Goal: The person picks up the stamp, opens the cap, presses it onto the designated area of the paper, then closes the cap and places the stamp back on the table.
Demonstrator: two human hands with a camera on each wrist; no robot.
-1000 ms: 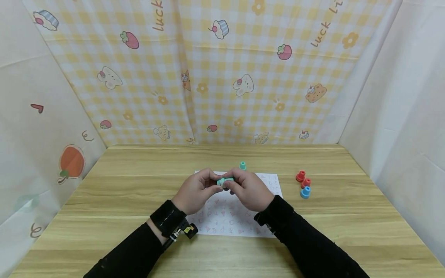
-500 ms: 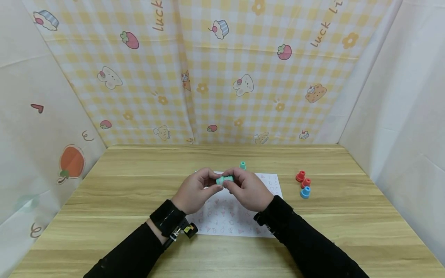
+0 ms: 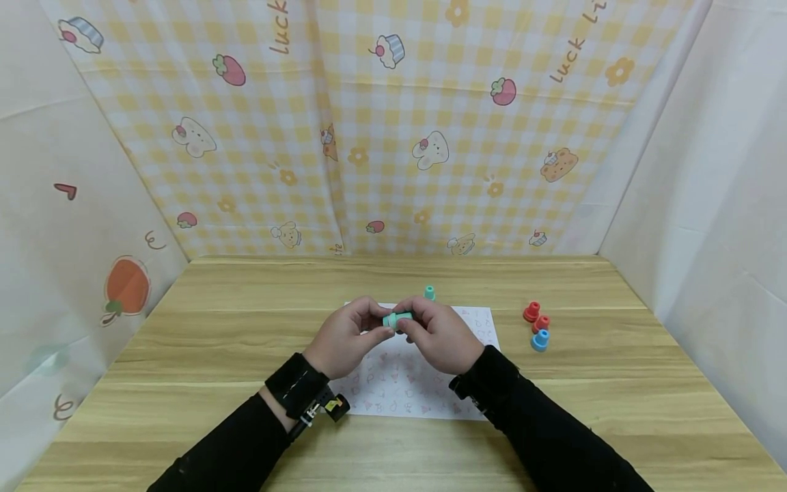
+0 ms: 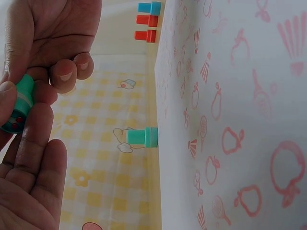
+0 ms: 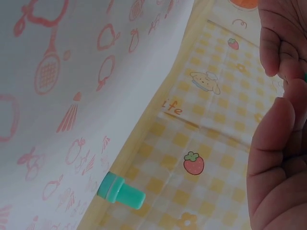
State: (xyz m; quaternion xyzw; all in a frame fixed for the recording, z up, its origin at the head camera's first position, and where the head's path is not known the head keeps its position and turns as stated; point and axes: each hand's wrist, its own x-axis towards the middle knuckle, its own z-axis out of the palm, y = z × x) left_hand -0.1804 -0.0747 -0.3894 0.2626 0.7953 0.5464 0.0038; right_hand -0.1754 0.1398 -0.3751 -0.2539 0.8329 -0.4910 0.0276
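In the head view, both hands meet above a sheet of white paper (image 3: 393, 396) printed with red fruit, racket and shuttlecock shapes. Between them is a small green toy stamp (image 3: 399, 319), lying sideways. The thumb and index finger of my right hand (image 3: 444, 336) pinch its body. My left hand (image 3: 347, 338) has thumb and fingertips at its wider left end. Red marks show on that end of the stamp (image 4: 24, 100) in the left wrist view; fingers cover part of it. Another green stamp (image 3: 429, 293) stands upright at the paper's far edge.
Two red stamps, a rear one (image 3: 531, 312) and a nearer one (image 3: 542, 323), stand right of the paper with a blue stamp (image 3: 540, 340). The wooden table (image 3: 246, 294) backs onto a yellow checked cloth (image 3: 393, 191). White cloth hangs at both sides.
Both hands stay in place over the paper. The right fingers shift slightly on the green stamp, which turns a little between the hands. The standing stamps have not moved.
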